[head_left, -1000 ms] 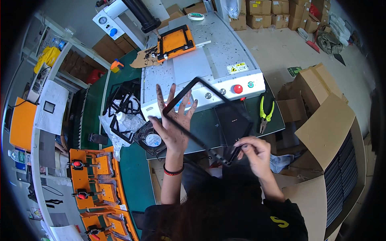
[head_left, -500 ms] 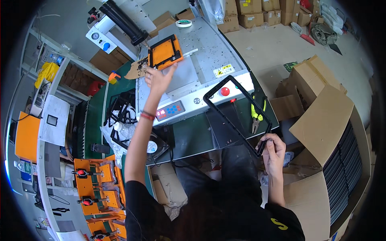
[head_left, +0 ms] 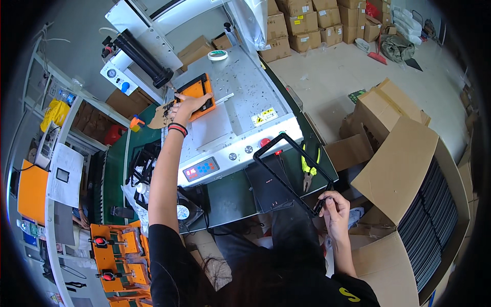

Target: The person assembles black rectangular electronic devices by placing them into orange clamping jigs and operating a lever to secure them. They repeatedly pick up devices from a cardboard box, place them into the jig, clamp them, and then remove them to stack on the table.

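My left hand (head_left: 187,106) reaches over the near part of an orange fixture (head_left: 196,90) on the machine bed. Its thumb stretches to the right side and its fingers reach the left side. The hand is spread; its fingertips are partly hidden. A black rectangular frame (head_left: 206,82) lines the fixture's top. Away from the machine, my right hand (head_left: 335,207) pinches one corner of another thin black rectangular frame (head_left: 284,185), held tilted in the air over the table's front edge. A dark flat panel (head_left: 267,187) lies on the green table behind this frame.
The machine has a red button (head_left: 265,143), a control panel (head_left: 200,169) and a black cylinder (head_left: 143,59). Yellow-green pliers (head_left: 308,171) lie on the table. At right stands an open carton (head_left: 391,179) packed with dark thin pieces. A tape roll (head_left: 218,55) rests on the bed.
My left hand has moved from the fixture's near edge to spread across it. The view has shifted. My right hand still pinches its frame in much the same pose.
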The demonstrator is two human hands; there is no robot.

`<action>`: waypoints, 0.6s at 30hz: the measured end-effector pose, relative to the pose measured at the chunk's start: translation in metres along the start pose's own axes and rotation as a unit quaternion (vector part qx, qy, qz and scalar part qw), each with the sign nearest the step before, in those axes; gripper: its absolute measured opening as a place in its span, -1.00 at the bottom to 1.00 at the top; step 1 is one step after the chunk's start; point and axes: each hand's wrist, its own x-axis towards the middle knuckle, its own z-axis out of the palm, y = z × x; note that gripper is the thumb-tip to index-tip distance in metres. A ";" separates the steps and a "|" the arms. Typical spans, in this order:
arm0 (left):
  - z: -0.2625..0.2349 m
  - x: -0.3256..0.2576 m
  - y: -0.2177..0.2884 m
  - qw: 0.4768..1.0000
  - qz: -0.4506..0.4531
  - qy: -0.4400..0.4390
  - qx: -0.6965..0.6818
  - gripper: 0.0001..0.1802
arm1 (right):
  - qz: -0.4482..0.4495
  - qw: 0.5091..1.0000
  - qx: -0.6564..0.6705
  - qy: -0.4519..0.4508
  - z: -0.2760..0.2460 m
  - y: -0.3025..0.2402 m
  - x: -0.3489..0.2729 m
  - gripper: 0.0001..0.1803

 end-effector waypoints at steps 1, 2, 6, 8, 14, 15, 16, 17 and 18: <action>0.002 -0.008 0.008 1.000 -0.007 -0.002 0.009 0.59 | -0.002 1.000 -0.003 0.003 -0.002 0.000 0.001 -0.76; -0.002 -0.024 0.021 1.000 -0.013 -0.002 0.019 0.59 | -0.006 1.000 -0.004 0.006 -0.003 0.000 0.002 -0.76; -0.010 -0.046 0.026 0.998 -0.024 0.027 0.049 0.57 | -0.004 1.000 0.000 0.002 -0.004 0.001 0.003 -0.76; -0.017 -0.043 0.017 1.000 0.010 0.001 0.010 0.56 | -0.001 1.000 0.011 -0.002 -0.004 0.002 0.001 -0.76; -0.026 -0.065 0.028 0.999 0.033 -0.019 0.029 0.54 | 0.001 1.000 0.011 0.008 -0.009 0.006 -0.005 -0.76; -0.032 -0.078 0.033 0.998 0.037 -0.029 0.044 0.53 | 0.000 1.000 0.013 0.010 -0.009 0.006 -0.006 -0.76; -0.031 -0.076 0.031 0.998 0.024 -0.010 0.056 0.53 | 0.003 1.000 0.011 0.013 -0.008 0.006 -0.007 -0.76; -0.027 -0.071 0.028 0.998 0.012 0.009 0.069 0.52 | 0.006 1.000 0.010 0.017 -0.007 0.006 -0.007 -0.76; -0.023 -0.064 0.026 0.996 0.000 0.028 0.081 0.52 | 0.009 1.000 0.008 0.021 -0.006 0.005 -0.007 -0.76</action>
